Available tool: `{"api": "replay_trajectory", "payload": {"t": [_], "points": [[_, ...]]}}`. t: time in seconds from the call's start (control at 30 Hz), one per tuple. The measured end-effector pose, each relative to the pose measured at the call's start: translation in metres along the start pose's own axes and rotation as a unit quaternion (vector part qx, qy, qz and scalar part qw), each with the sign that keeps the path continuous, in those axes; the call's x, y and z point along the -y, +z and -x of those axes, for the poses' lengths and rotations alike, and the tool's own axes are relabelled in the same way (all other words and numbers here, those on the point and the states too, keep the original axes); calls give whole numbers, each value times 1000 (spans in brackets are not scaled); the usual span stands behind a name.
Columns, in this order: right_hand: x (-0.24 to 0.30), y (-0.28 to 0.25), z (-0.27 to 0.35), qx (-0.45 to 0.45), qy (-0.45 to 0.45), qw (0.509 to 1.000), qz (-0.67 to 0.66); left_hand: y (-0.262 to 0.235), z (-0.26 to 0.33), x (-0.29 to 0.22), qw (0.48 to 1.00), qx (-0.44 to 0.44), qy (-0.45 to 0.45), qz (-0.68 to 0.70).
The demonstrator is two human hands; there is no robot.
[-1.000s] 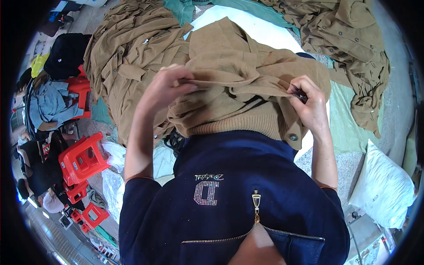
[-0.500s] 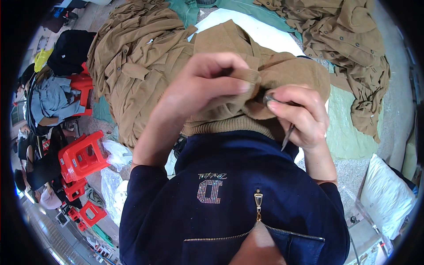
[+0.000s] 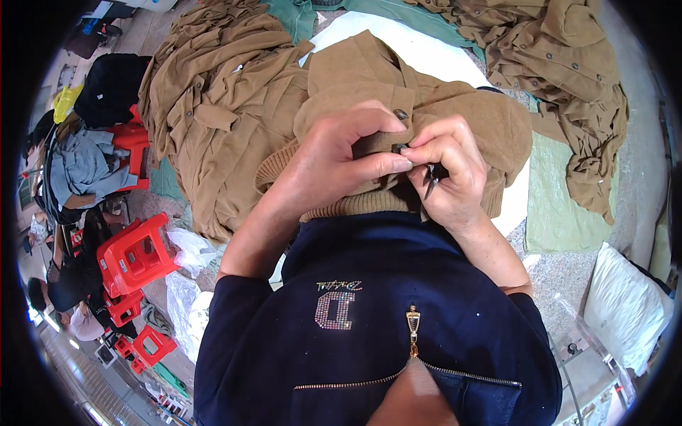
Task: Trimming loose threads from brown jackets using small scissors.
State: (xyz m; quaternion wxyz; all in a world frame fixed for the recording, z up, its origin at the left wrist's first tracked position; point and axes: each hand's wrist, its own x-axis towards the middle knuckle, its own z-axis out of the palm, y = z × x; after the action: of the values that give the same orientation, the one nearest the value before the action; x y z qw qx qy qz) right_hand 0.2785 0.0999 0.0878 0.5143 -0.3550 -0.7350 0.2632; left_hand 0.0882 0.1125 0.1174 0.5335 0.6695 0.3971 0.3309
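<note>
Room o/ green sheet (image 3: 565, 206) R of hands (image 3: 341, 150) (image 3: 453, 169); brown pile (image 3: 220, 99) blocks L.

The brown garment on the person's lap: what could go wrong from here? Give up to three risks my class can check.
The dark metal tool in the right hand sits close to the brown garment, so it could snag the cloth. The left hand is near that tool too; a slip might nick a finger. The garment appears to meet the same-coloured pile on the left, so they could get mixed up.
</note>
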Motion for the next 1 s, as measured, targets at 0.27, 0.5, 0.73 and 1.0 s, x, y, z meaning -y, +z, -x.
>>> {"api": "replay_trajectory", "payload": {"t": [0.27,0.5,0.73,1.0], "points": [[-10,1,-5,76,148,986,-28,4,-1,-1,977,-47,85,-189],[-22,-4,-3,-35,54,997,-32,7,-15,-8,981,-33,9,-193],[-34,22,10,-13,80,988,-135,-1,2,27,939,-50,88,-328],[-35,20,8,-51,-108,991,54,23,-12,28,854,-195,252,-412]]}}
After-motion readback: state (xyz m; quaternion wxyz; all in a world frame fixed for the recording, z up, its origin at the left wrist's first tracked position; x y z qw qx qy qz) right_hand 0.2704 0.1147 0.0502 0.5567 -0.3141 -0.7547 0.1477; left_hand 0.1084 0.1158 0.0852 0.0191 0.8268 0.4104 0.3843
